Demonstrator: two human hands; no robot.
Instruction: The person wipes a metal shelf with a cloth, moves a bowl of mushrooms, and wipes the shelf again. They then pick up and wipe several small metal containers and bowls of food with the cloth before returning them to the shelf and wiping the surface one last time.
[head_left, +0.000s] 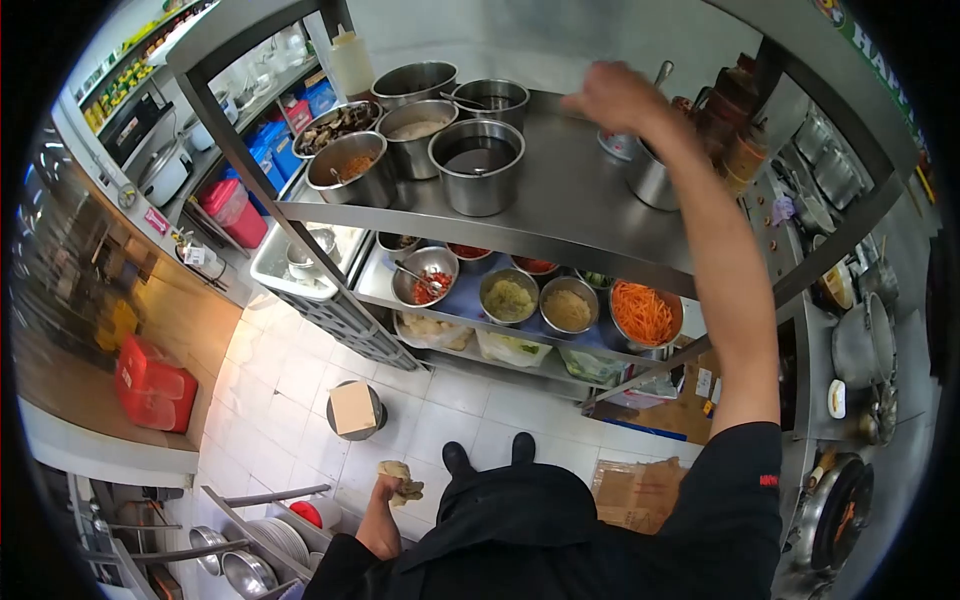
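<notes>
My right hand [615,98] is raised over the top steel shelf [570,170], blurred by motion, its fingers bent; whether it holds anything is unclear. Just below it are a small bowl [618,145] and a steel pot [655,182], partly covered by my forearm. Down at my left side, my left hand [384,487] is closed on a crumpled beige cloth [401,482], above the tiled floor. A steel pot of dark liquid [477,165] stands left of my right hand, among several other steel pots.
Below the top shelf, bowls of shredded carrot [643,313] and chopped red pieces [430,288] stand on a lower shelf. A round stool [378,412] bears a cardboard piece [353,407]. Flattened cardboard [637,494] lies right of my feet. Pans [835,510] are at the right.
</notes>
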